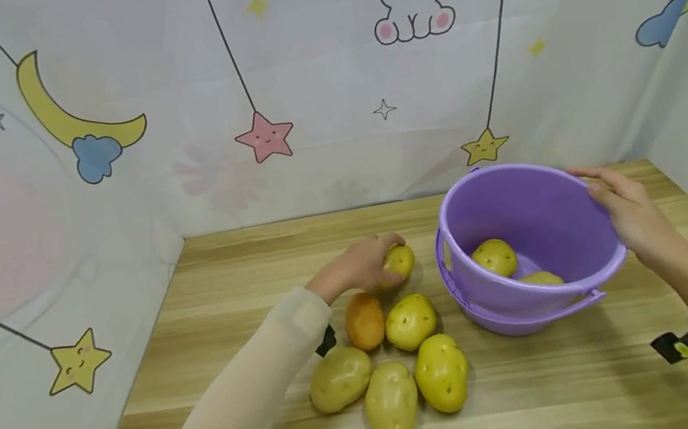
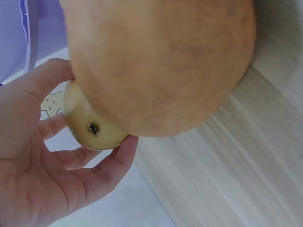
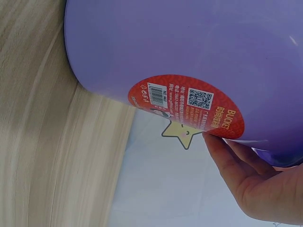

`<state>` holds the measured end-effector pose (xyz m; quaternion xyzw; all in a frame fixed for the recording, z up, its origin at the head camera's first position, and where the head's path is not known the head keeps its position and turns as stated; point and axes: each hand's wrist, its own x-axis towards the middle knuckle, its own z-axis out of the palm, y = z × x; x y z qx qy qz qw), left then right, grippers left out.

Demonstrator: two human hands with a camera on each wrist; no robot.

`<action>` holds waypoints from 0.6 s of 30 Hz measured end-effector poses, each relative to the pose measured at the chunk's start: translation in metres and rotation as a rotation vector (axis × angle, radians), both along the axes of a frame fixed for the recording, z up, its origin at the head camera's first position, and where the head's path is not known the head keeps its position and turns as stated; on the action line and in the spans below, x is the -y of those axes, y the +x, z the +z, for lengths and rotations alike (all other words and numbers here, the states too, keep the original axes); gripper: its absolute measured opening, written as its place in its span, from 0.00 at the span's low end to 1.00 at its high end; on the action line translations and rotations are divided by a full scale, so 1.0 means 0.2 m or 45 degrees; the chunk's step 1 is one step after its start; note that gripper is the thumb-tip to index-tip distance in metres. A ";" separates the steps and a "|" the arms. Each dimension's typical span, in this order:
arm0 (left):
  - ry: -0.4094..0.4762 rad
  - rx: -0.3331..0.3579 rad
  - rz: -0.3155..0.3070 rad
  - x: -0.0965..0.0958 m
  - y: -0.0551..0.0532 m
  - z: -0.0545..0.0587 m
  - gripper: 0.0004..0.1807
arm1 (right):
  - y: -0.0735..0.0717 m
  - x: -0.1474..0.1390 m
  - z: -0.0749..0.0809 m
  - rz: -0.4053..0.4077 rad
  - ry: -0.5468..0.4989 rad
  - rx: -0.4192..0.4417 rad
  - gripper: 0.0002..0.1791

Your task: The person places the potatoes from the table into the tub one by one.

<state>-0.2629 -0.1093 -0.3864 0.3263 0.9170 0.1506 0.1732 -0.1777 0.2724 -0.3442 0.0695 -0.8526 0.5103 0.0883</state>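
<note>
My left hand (image 1: 362,264) grips a yellow potato (image 1: 399,260) behind the others on the table; in the left wrist view, its fingers and thumb curl round the potato (image 2: 92,120), which shows a dark spot. With my right hand (image 1: 625,201) I hold the rim of a purple bucket (image 1: 536,304) at its right side, thumb over the edge and fingers outside. The bucket leans with its mouth facing me. Inside lie a yellow potato (image 1: 495,257) and another potato (image 1: 541,279), partly hidden by the front rim.
Near my left wrist sits an orange-brown, mango-like fruit (image 1: 365,322), large in the left wrist view. Several potatoes cluster nearby, including a yellow potato (image 1: 411,321) and a paler potato (image 1: 392,404). A printed cloth (image 1: 337,170) hangs behind the wooden table (image 1: 216,266).
</note>
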 end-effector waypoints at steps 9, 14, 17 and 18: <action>0.074 -0.011 -0.052 0.02 -0.01 0.06 0.35 | 0.00 0.01 0.01 -0.018 0.035 0.007 0.24; 0.172 -0.010 -0.072 0.04 -0.02 0.10 0.34 | -0.01 0.01 0.01 -0.029 0.028 0.006 0.23; 0.208 -0.013 -0.076 0.05 -0.03 0.13 0.33 | 0.00 0.01 0.01 -0.025 0.016 -0.005 0.22; 0.219 -0.014 -0.077 0.06 -0.03 0.13 0.33 | 0.00 0.02 0.01 -0.025 0.011 -0.006 0.22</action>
